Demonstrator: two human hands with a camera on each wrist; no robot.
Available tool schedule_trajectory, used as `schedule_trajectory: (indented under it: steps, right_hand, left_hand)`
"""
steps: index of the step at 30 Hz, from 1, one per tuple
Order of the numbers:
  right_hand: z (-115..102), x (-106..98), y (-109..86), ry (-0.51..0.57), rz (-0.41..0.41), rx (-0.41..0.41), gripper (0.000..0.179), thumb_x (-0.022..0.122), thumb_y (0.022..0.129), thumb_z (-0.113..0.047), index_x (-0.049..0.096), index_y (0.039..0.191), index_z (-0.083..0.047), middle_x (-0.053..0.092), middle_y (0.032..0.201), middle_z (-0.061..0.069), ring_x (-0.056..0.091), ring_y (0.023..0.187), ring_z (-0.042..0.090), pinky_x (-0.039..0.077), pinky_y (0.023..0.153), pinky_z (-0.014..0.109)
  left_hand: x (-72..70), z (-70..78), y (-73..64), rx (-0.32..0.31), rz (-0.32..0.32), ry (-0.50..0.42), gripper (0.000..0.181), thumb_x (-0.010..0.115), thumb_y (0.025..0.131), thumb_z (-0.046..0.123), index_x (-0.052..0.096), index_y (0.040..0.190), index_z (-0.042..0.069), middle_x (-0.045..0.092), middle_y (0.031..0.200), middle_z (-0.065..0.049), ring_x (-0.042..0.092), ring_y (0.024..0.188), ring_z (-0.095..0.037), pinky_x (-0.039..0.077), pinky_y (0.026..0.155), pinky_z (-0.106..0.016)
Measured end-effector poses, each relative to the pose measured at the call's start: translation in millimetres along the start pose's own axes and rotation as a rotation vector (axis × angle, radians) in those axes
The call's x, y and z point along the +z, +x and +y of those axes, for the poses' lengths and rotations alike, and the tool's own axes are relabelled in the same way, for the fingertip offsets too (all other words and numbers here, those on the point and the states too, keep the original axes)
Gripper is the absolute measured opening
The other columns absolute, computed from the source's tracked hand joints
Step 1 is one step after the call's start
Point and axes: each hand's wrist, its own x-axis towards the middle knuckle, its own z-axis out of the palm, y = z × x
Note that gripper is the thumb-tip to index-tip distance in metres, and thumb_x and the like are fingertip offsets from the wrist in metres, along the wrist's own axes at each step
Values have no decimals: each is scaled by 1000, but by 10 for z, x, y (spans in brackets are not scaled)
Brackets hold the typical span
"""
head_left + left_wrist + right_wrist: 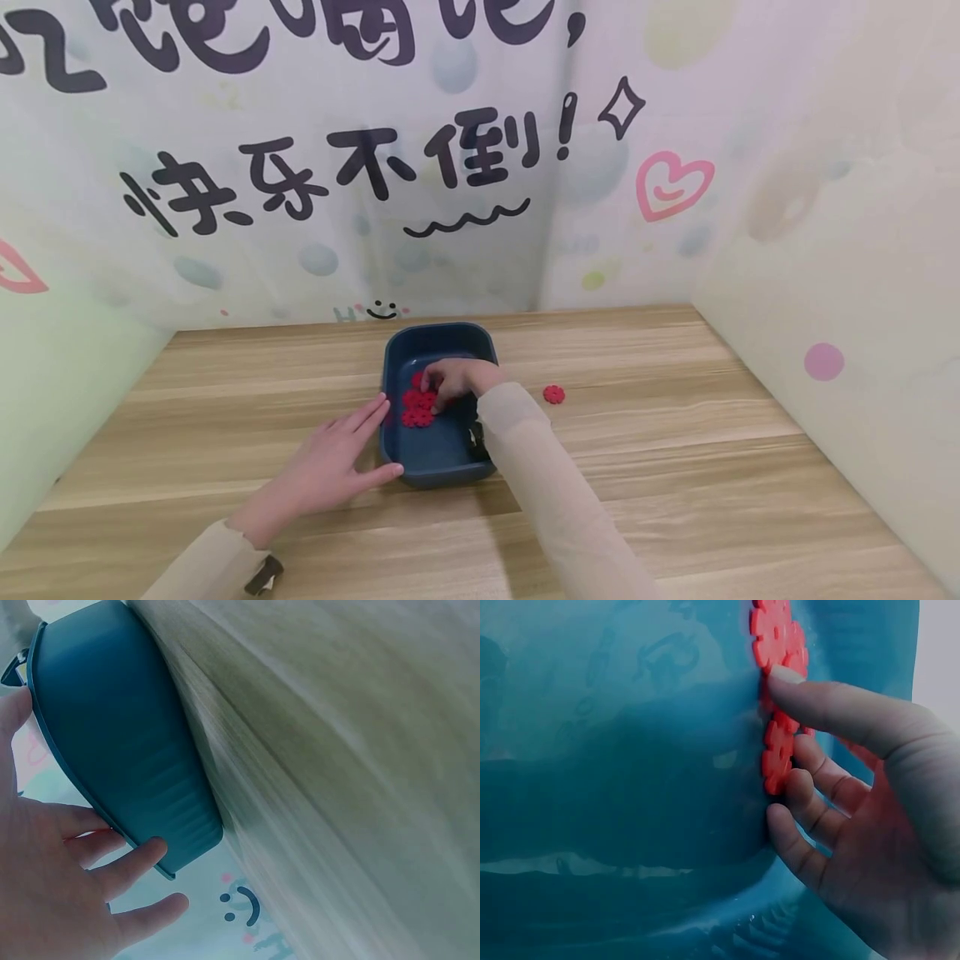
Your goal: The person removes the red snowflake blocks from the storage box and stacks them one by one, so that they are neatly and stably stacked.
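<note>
A dark blue rectangular bin stands on the table, and several red flower-shaped plastic pieces lie inside toward its left side. My left hand is spread along the bin's left side, with fingertips and thumb at the rim. In the left wrist view its straight fingers lie along the outer wall. Reaching in from the right, my right hand has its fingers curled at the red pieces. Seen from the right wrist, the thumb presses on a red flower piece, with the other fingers bent close behind it.
One more red flower piece lies on the wooden table, right of the bin. Behind the table hangs a white printed backdrop; a pale side panel borders the right.
</note>
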Motion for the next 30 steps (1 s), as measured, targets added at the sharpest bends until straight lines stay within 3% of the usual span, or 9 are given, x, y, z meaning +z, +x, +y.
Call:
schedule_trajectory:
  steps: [11,17,30]
  right_hand:
    - [-60,-133,-77,15,53,-32,24,70,75,-18,57,96,-15,54,92,0,49,85,16,43,73,29]
    - [-195,-332,-160,-62,101,-105,26,70,76,-20,57,97,-14,55,90,-1,49,84,15,41,76,28]
    - [-264,-697,-499,-113,102,-203,28,69,77,-15,53,99,-7,54,93,3,48,85,16,41,73,23]
  left_hand:
    - [-5,32,-6,-5,-13,-15,81,52,78,58,34,136,5,29,140,-10,36,120,-30,28,91,-56]
    - [-2,20,-9,-1,2,-12,81,51,78,59,33,136,5,30,140,-9,37,119,-30,28,91,-55]
    - [10,10,-6,7,7,-16,81,52,78,58,33,136,5,29,140,-9,36,120,-30,28,91,-55]
